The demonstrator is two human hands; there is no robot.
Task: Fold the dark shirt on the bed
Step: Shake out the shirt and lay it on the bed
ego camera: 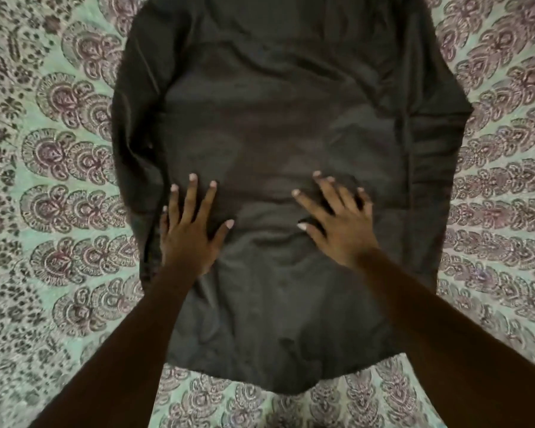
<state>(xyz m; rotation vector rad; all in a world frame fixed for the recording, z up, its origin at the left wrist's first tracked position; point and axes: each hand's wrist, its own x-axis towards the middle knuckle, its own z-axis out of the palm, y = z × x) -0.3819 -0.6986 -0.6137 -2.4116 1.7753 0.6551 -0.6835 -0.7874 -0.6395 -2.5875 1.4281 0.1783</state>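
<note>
We have both hands spread flat, fingers splayed and gripping nothing: the left hand (189,234) presses the cloth toward the shirt's left side, the right hand (337,223) presses it just right of centre, the two well apart with a band of wrinkled fabric between them. The dark shirt (278,125) lies under our palms and runs away from us toward the far edge of the bed (44,180), its near hem close to the bed's near edge, its top cut off by the frame.

Our worry is the creases. If we push with uneven pressure, we judge the loose cloth between our palms could bunch into a ridge and get locked in by the next fold. The side panels look already turned inward; a hard sideways sweep could drag them open again. The patterned sheet beneath could also ruck up and shift the whole shirt off square.
</note>
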